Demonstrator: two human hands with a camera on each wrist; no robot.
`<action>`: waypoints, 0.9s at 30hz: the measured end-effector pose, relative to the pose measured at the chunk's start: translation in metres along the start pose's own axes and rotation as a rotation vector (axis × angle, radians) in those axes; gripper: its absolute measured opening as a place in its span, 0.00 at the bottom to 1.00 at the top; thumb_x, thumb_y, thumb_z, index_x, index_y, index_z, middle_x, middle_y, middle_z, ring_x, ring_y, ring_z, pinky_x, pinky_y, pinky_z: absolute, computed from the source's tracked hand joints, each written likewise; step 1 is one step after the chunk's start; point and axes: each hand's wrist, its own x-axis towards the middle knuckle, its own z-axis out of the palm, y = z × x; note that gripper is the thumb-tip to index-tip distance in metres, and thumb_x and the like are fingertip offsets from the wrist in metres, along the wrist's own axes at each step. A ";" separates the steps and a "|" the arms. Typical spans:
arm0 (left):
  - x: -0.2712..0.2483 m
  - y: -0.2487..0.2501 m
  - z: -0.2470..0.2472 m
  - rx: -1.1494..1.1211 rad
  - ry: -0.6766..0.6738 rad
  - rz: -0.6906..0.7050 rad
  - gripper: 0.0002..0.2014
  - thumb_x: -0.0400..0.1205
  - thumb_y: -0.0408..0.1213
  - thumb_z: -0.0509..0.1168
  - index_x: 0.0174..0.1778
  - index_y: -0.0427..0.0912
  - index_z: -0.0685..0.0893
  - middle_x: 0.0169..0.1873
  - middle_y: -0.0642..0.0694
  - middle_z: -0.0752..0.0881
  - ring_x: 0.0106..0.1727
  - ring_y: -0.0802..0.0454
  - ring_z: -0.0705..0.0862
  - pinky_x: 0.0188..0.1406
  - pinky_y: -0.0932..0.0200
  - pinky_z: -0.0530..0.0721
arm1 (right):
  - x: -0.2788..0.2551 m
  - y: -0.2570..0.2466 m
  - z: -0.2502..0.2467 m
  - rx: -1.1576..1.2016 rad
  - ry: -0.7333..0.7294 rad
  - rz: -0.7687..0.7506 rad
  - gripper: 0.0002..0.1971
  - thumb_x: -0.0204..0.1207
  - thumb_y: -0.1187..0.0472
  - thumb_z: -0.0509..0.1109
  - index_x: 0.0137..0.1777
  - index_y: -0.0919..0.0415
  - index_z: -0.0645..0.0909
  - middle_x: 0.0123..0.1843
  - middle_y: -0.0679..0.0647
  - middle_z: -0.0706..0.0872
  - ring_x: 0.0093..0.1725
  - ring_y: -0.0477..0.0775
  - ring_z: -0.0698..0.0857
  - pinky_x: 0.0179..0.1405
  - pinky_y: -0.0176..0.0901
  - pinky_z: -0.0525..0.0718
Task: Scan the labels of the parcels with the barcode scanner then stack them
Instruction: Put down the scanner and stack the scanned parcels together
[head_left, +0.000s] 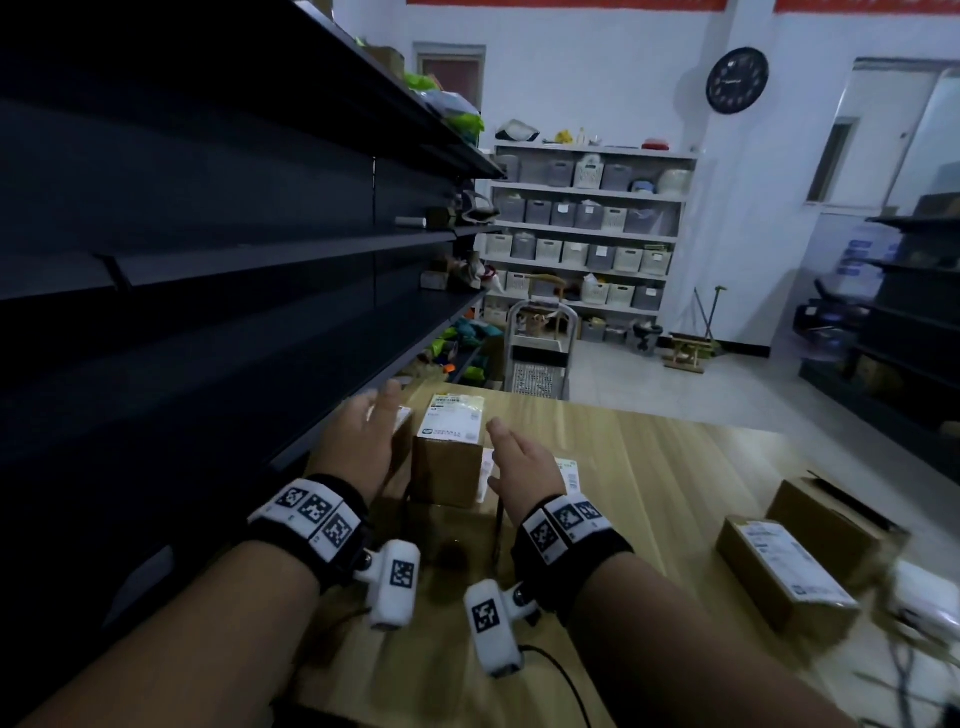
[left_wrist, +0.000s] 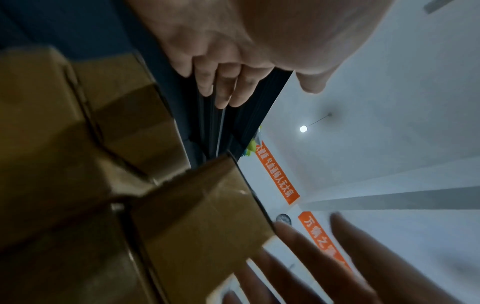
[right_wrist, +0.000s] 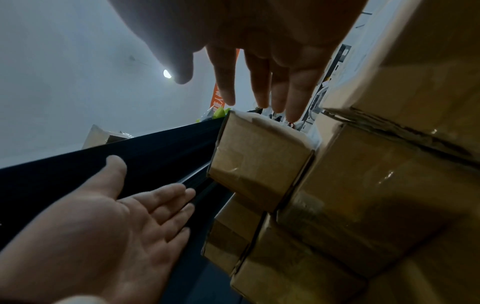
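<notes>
Several brown cardboard parcels are stacked at the table's far left. The top parcel (head_left: 448, 457) carries a white label (head_left: 453, 415). My left hand (head_left: 371, 426) hovers open just left of it, over a lower parcel. My right hand (head_left: 517, 457) hovers open just to its right, fingers straight. In the right wrist view the right hand (right_wrist: 262, 78) reaches above the top parcel (right_wrist: 259, 160), while the left hand (right_wrist: 124, 222) shows an open palm apart from it. In the left wrist view the left hand (left_wrist: 223, 82) is above the parcels (left_wrist: 202, 216). Neither hand holds anything. I see no scanner.
Two more labelled parcels (head_left: 784, 571) (head_left: 834, 512) lie at the table's right. A black cable (head_left: 563, 675) runs near the front edge of the wooden table (head_left: 649, 467). Dark shelving (head_left: 208, 260) stands close on the left. A trolley (head_left: 540, 353) is beyond the table.
</notes>
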 end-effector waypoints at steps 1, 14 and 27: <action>0.005 -0.003 -0.003 0.092 -0.009 -0.018 0.53 0.78 0.86 0.38 0.71 0.47 0.88 0.72 0.38 0.87 0.78 0.33 0.82 0.81 0.28 0.76 | 0.001 0.000 0.002 -0.007 -0.009 -0.005 0.18 0.87 0.35 0.63 0.42 0.40 0.86 0.47 0.40 0.88 0.55 0.48 0.87 0.73 0.66 0.86; 0.016 -0.019 0.012 0.330 -0.149 -0.086 0.46 0.91 0.71 0.33 0.86 0.45 0.81 0.82 0.36 0.82 0.82 0.37 0.78 0.83 0.45 0.70 | 0.011 0.009 0.016 0.042 -0.041 -0.019 0.40 0.69 0.20 0.63 0.59 0.57 0.86 0.59 0.63 0.93 0.63 0.68 0.91 0.67 0.74 0.89; -0.045 0.025 0.024 -0.171 0.134 0.242 0.29 0.91 0.67 0.53 0.49 0.48 0.90 0.45 0.45 0.92 0.49 0.44 0.90 0.50 0.43 0.86 | -0.001 0.004 -0.048 0.266 0.042 0.013 0.14 0.89 0.40 0.67 0.58 0.47 0.87 0.63 0.48 0.89 0.68 0.54 0.88 0.73 0.58 0.88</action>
